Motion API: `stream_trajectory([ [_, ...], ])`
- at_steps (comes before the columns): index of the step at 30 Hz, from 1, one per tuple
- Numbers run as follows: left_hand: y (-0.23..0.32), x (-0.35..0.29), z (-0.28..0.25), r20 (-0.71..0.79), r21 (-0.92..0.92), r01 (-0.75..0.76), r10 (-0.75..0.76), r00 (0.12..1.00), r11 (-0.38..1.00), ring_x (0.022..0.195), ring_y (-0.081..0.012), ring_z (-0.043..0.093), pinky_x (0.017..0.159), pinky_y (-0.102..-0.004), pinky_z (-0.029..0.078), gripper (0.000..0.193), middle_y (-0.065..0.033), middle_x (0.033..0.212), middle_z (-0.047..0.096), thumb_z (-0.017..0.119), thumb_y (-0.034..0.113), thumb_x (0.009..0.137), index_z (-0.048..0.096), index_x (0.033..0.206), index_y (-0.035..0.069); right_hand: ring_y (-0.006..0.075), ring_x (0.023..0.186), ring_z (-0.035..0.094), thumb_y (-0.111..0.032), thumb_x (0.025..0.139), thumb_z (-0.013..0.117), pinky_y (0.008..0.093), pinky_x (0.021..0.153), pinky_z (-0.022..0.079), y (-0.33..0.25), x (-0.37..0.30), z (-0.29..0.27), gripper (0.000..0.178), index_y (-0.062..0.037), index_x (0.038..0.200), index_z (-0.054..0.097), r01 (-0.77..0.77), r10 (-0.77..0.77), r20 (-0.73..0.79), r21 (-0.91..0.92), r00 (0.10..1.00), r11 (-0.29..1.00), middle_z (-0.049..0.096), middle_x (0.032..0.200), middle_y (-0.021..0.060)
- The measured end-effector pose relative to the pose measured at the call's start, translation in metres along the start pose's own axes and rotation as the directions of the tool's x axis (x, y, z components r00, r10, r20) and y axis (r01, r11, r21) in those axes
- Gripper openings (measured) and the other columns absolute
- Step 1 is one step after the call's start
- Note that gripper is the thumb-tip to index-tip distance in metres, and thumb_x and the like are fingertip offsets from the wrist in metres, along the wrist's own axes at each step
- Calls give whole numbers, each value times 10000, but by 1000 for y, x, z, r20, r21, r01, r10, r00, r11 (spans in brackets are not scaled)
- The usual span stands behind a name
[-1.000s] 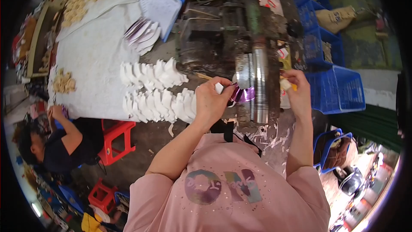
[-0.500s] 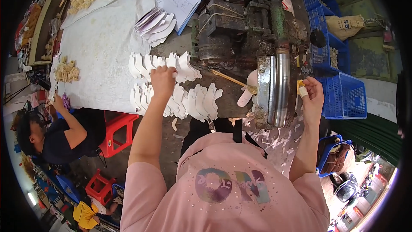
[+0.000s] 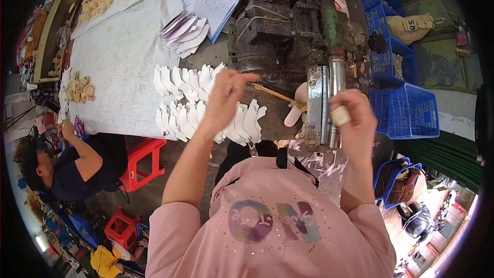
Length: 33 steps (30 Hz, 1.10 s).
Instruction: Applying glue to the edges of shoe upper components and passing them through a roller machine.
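Observation:
Two rows of curved white cut pieces stand on the bench, the far row (image 3: 177,81) and the near row (image 3: 242,123). My left hand (image 3: 225,95) is over the right end of the far row, index finger stretched to the right, with nothing visible in it. In front of the shiny metal roller (image 3: 337,80) of a worn machine is my right hand (image 3: 357,121), blurred, its fingers bent. A pale wrap (image 3: 339,115) covers its thumb, and a speck of yellow shows by the fingers. Whether it holds anything is unclear.
A pink flat piece (image 3: 293,116) and a wooden stick (image 3: 272,93) lie left of the roller. Behind the rows are papers (image 3: 185,36) and a blue clipboard (image 3: 226,13). Blue crates (image 3: 406,110) line the right side. A co-worker (image 3: 67,164) sits at left beside a red stool (image 3: 141,162).
My left hand has moved right along the far row, its index finger now stretched out. My right hand has swung left from beside the machine to in front of the roller.

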<state>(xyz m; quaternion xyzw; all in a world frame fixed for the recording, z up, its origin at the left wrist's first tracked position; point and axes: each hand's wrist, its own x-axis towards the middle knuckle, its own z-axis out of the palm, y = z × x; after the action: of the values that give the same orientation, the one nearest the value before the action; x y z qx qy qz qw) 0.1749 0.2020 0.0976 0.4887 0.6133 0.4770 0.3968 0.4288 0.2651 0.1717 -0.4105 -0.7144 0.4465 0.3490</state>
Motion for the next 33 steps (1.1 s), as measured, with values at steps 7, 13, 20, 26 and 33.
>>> stream_trajectory([
  [7, 61, -5, 51, 175, -234, -371, 414, 893, 899, 1016, -187, 420, 892, -298, 335, 509, -94, 1115, 444, 339, 443, 966, 597, 1136, 39, 313, 935, 543, -1, 736, 626, 365, 803, 433, -15, -8, 43, 200, -42, 926, 574, 117, -91, 175, -143, 980, 983, 587, 909, 111],
  [13, 34, -10, 59, 15, -132, -117, 119, 993, 984, 884, -109, 453, 783, -236, 359, 410, -12, 960, 479, 609, 172, 833, 533, 1219, 56, 308, 796, 526, -40, 793, 541, 348, 725, 402, -1, 15, -50, 125, -46, 915, 567, 36, 26, 135, -439, 991, 898, 584, 855, 108],
  [20, 35, -6, 108, 88, 167, -129, 115, 989, 978, 788, -231, 525, 701, -347, 420, 242, -87, 774, 542, 650, 79, 752, 647, 993, 53, 273, 783, 573, -28, 798, 536, 353, 721, 428, 48, 16, -97, 147, -45, 932, 592, -291, 448, 215, -511, 868, 809, 615, 810, 129],
  [26, 38, 5, 125, -96, 350, -131, 175, 980, 927, 678, -248, 517, 663, -362, 428, 169, -77, 672, 547, 710, 104, 697, 663, 838, 24, 279, 777, 590, -50, 760, 594, 354, 683, 446, 56, 17, -69, 182, -19, 939, 595, 33, 93, 218, -512, 971, 858, 616, 823, 133],
  [33, 22, -8, 73, -283, 44, 154, -136, 949, 987, 634, -134, 538, 611, -270, 445, 127, -63, 709, 592, 700, 71, 689, 690, 812, 44, 114, 847, 558, 13, 820, 553, 244, 772, 436, 39, 10, -66, 215, 4, 1034, 578, -229, 213, -118, -149, 970, 962, 599, 905, 55],
])
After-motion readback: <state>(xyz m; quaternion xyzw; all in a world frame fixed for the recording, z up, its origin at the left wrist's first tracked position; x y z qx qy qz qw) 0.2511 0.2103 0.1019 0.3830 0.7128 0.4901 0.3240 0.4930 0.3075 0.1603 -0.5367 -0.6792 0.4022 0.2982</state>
